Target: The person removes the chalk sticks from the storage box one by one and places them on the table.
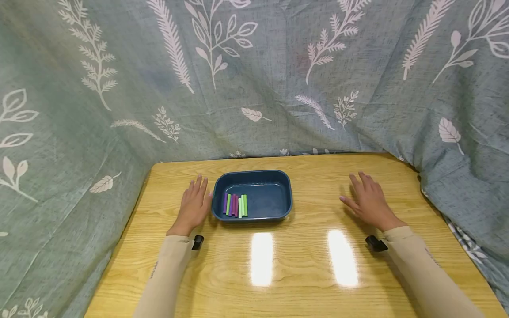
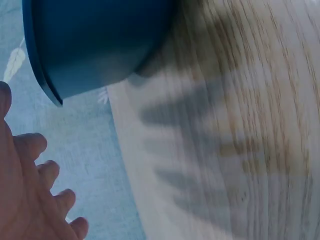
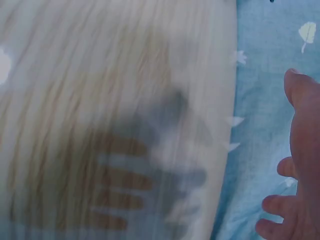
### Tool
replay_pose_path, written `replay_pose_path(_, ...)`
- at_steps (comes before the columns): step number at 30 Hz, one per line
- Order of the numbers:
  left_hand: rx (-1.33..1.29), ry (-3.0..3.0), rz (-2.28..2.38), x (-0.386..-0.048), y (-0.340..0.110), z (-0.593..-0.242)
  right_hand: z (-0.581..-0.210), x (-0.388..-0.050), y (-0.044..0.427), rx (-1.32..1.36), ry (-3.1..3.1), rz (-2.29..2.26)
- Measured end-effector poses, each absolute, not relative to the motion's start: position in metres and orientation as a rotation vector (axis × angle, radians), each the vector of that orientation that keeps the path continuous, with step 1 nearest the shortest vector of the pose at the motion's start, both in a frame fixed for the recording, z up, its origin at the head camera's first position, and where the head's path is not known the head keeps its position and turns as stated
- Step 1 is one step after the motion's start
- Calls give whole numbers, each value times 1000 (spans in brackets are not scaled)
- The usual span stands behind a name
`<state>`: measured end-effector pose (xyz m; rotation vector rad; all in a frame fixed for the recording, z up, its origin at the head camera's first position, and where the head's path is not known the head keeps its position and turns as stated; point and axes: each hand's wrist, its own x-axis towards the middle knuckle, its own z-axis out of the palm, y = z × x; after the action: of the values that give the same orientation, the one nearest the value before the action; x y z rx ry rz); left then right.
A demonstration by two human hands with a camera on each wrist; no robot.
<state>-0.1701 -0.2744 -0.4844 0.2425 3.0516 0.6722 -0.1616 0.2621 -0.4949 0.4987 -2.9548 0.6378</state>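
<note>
A dark blue rectangular tray [image 1: 270,215] stands on the wooden table, left of the middle. Inside, along its left end, several chalk-like sticks [image 1: 234,206] in purple, green, maroon and pale green lie side by side. Just left of the tray is my left hand [image 1: 193,205], fingers spread forward and holding nothing; its thumb is close to the tray's left wall, and I cannot tell whether they touch. My right hand [image 1: 371,203] hovers over the table well to the right, fingers spread and nothing held. In the left wrist view the tray wall [image 2: 100,45] rises beyond the fingers.
A grey-green curtain [image 1: 270,123] with white leaf prints hangs behind the table and along both sides. The wooden table [image 1: 302,265] shows two bright light reflections in front. Each wrist carries a small black device [image 1: 375,244].
</note>
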Motion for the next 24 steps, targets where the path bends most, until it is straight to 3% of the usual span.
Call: replay_pose_path(24,189,2967,893,-163,-249,-478,-478,-162,219,585,-2906,702)
